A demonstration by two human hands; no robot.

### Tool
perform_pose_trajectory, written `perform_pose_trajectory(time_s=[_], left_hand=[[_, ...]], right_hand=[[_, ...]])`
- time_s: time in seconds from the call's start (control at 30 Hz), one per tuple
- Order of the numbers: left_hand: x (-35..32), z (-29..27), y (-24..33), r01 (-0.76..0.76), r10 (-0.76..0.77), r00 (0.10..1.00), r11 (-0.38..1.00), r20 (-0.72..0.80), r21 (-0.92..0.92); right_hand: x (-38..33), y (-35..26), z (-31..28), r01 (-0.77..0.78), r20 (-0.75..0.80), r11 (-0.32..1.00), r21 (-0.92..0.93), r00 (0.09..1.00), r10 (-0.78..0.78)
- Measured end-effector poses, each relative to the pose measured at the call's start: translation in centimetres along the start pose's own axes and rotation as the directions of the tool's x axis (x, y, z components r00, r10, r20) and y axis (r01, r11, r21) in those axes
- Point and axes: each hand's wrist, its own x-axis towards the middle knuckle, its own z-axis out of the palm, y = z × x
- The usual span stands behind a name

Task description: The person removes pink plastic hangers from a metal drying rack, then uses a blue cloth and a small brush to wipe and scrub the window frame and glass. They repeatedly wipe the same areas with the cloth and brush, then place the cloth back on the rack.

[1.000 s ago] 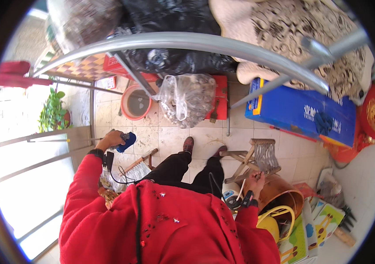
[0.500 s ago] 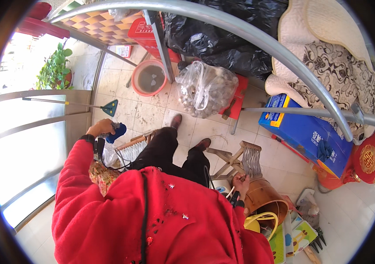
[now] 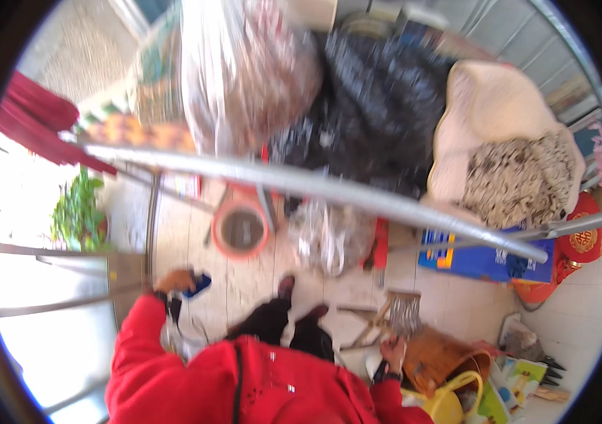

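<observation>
My left hand (image 3: 175,280), at the end of a red sleeve, is closed around a dark blue item (image 3: 199,285). It looks soft, but blur hides its exact kind. Beyond it stands a pink basin (image 3: 267,240) with murky water in it. My right hand (image 3: 392,348) has its fingers curled, beside a brown wooden bucket (image 3: 433,360) tipped on its side. What those fingers hold, if anything, cannot be made out. Close to that hand is a small wooden folding stool (image 3: 405,311).
A metal rail (image 3: 315,185) crosses the view. Beyond it lie a clear plastic bag (image 3: 251,71), a black plastic sheet (image 3: 378,106) and a cream quilt (image 3: 470,106). A blue box (image 3: 470,256) stands at right, a yellow basket (image 3: 445,403) near the bucket, a potted plant (image 3: 78,212) at left.
The view has tilted up, so the bags beyond the rail now show and everything sits lower. My left hand still grips the blue item; my right hand stays beside the bucket.
</observation>
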Motion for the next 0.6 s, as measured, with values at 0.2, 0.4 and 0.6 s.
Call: perform_pose_trajectory(time_s=[0.2,0.4,0.6], left_hand=[[0.4,-0.7,-1.4,-0.075,0.083,0.994,0.99,-0.065,0.12],[-3.2,-3.9,-0.2,-0.159,0.182,0.974,0.974,-0.139,0.16],[-6.0,-8.2,2.3,-0.138,0.233,0.937,0.932,-0.26,0.335]], right_hand=[[5.7,7.2,0.1,-0.213,0.166,0.955,0.208,0.97,0.18],[7.6,12.9,2.2,0.425,0.312,0.604,-0.674,0.905,-0.289],[8.6,17.6,1.8,0.633,0.469,0.2,-0.748,0.717,-0.516]])
